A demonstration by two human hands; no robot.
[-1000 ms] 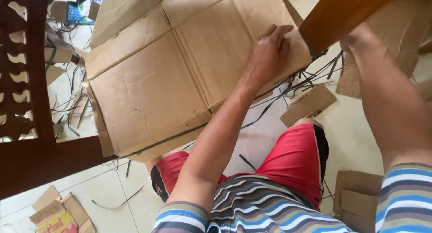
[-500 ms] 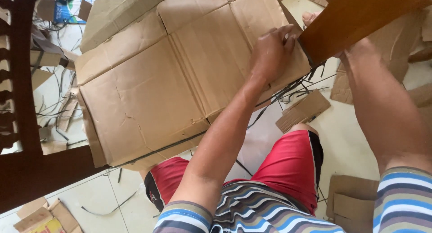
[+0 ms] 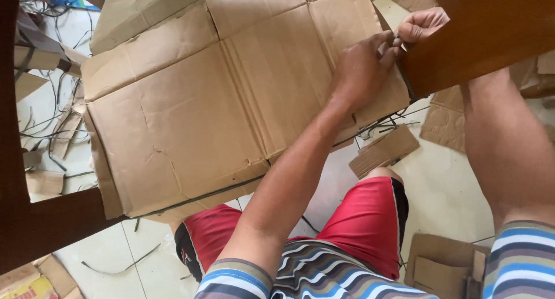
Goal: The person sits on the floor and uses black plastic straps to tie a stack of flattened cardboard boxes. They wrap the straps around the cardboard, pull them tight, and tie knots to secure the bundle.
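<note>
1. Pinching with both hands: in the head view the left hand (image 3: 363,69) lies knuckles-up on the far right corner of the flattened cardboard box (image 3: 231,97), its fingers curled and pressed against the cardboard's edge, while the right hand (image 3: 421,25) meets it just beyond, thumb and forefinger closed on what looks like a thin dark strip at that same edge. The strip is too small to name with certainty.

2. That flattened cardboard box spreads across the upper middle of the view, creased into panels, propped over the person's knees in red shorts (image 3: 358,229) and reaching left toward a dark wooden chair frame (image 3: 23,218).

3. A brown wooden board (image 3: 491,33) juts in from the upper right and hides the right wrist, so how firmly the strip is held cannot be told.

4. Around the legs, on the pale tiled floor (image 3: 439,195), lie cardboard offcuts (image 3: 384,150) and loose dark strips and wires (image 3: 40,125).

5. Risk, as a judgement: the sheet rests only on the knees, so a hard tug at one corner could swing it sideways or tear the softened edge. The pinched strip could also slip free, since little of it shows to hold.
</note>
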